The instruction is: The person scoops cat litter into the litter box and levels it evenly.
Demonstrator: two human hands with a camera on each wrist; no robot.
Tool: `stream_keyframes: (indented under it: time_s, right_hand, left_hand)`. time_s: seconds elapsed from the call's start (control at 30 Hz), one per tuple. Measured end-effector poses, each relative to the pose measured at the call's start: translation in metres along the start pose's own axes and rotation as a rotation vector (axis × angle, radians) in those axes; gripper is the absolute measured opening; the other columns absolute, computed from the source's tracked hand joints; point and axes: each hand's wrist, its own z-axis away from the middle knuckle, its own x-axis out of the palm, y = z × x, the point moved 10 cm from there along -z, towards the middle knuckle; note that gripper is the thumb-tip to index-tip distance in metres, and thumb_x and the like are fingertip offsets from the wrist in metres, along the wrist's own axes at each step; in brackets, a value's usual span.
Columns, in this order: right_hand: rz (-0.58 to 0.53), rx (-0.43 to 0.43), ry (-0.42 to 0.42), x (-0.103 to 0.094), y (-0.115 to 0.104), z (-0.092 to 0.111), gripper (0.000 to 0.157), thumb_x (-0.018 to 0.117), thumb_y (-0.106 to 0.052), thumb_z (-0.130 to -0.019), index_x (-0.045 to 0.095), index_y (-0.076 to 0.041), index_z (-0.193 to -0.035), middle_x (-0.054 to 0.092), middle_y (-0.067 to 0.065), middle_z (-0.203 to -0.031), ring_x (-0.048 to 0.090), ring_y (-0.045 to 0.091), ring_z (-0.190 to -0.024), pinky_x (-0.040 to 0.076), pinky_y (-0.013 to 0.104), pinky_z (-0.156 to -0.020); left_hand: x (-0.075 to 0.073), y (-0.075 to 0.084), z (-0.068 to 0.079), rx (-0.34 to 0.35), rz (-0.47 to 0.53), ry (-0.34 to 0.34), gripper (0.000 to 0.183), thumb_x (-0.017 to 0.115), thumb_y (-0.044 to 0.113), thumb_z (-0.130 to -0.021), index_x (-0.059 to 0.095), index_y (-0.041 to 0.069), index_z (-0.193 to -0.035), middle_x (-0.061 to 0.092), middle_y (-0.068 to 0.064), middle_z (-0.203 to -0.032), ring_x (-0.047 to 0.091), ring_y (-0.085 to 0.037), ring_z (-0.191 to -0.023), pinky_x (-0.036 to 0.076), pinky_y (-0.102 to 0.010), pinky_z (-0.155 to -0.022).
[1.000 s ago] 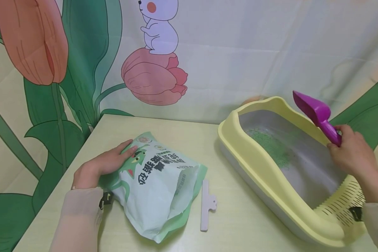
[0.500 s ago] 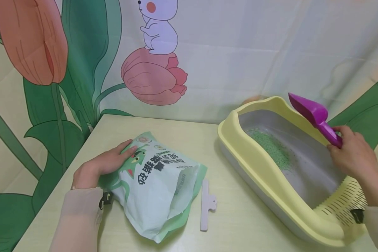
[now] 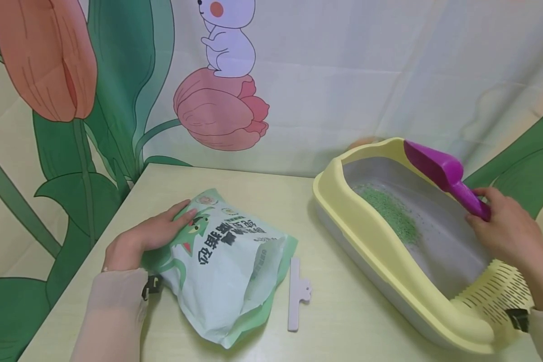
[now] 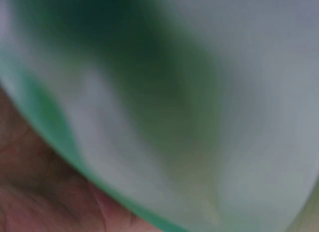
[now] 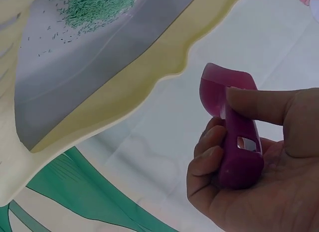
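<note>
Gripped scoop (image 3: 450, 173) in right hand (image 3: 502, 221) over tray (image 3: 362, 226).
Rested left hand (image 3: 155, 234), fingers extended, on bag (image 3: 226, 281); risked spilling from seemingly unsealed near-right end, with clip (image 3: 294, 296) off, if pressed.

Counted: two hands (image 3: 156, 231) (image 3: 504, 226), one scoop (image 3: 445, 171), one bag (image 3: 221, 281), one tray (image 3: 362, 221), one pellet patch (image 3: 391, 213), one clip (image 3: 294, 296), one desk (image 3: 276, 193).

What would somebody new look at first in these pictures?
Probably the bright purple scoop, held in the right hand near the yellow-rimmed tray on the right. Next, maybe the green pellets inside that tray. Then perhaps the pale bag the left hand rests on, and the big printed orange tulip at the head view's upper left.
</note>
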Motion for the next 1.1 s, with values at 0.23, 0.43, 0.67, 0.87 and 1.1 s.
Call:
stream_keyframes:
  time_s: [0.23, 0.43, 0.67, 0.87, 1.1]
  right_hand:
    - [0.008, -0.003, -0.027, -0.001, -0.012, 0.012, 0.052, 0.061, -0.019, -0.103, 0.044, 0.007, -0.145, 0.062, 0.024, -0.097, 0.054, 0.029, -0.076, 0.035, 0.031, -0.058]
    - [-0.011, -0.015, -0.066, 0.0, -0.026, 0.023, 0.054, 0.058, -0.031, -0.106, 0.046, 0.001, -0.147, 0.066, 0.02, -0.095, 0.055, 0.024, -0.072, 0.037, 0.031, -0.056]
    - [-0.038, -0.025, -0.123, 0.003, -0.045, 0.042, 0.059, 0.06, -0.052, -0.103, 0.049, -0.014, -0.147, 0.065, 0.009, -0.089, 0.05, 0.019, -0.067, 0.038, 0.03, -0.052]
    - [-0.057, -0.068, -0.112, -0.002, -0.066, 0.056, 0.051, 0.069, -0.05, -0.098, 0.056, -0.025, -0.14, 0.061, 0.003, -0.081, 0.048, 0.013, -0.061, 0.036, 0.029, -0.05]
    - [-0.149, -0.162, -0.114, 0.002, -0.099, 0.071, 0.035, 0.081, -0.041, -0.091, 0.063, -0.034, -0.121, 0.059, -0.004, -0.07, 0.047, 0.01, -0.056, 0.037, 0.027, -0.049]
  left_hand:
    - [0.001, -0.001, -0.001, -0.007, -0.012, 0.001, 0.09, 0.019, 0.083, -0.098, 0.0, 0.03, -0.168, 0.024, -0.023, -0.167, 0.037, -0.044, -0.136, 0.03, -0.066, -0.116]
    - [0.001, -0.001, -0.001, 0.011, 0.017, -0.004, 0.088, 0.021, 0.082, -0.098, 0.0, 0.032, -0.168, 0.026, -0.021, -0.165, 0.037, -0.043, -0.137, 0.032, -0.064, -0.115]
    - [0.001, 0.0, 0.0, 0.017, 0.02, -0.004, 0.088, 0.022, 0.081, -0.098, 0.0, 0.033, -0.168, 0.025, -0.021, -0.166, 0.036, -0.042, -0.138, 0.032, -0.064, -0.116]
    - [0.0, 0.0, 0.0, 0.01, 0.012, -0.006, 0.088, 0.021, 0.082, -0.098, -0.001, 0.033, -0.168, 0.023, -0.021, -0.167, 0.035, -0.043, -0.138, 0.031, -0.066, -0.116]
    - [0.0, -0.001, -0.001, 0.011, 0.012, -0.003, 0.09, 0.021, 0.083, -0.097, 0.0, 0.031, -0.168, 0.02, -0.021, -0.169, 0.033, -0.044, -0.14, 0.028, -0.067, -0.117]
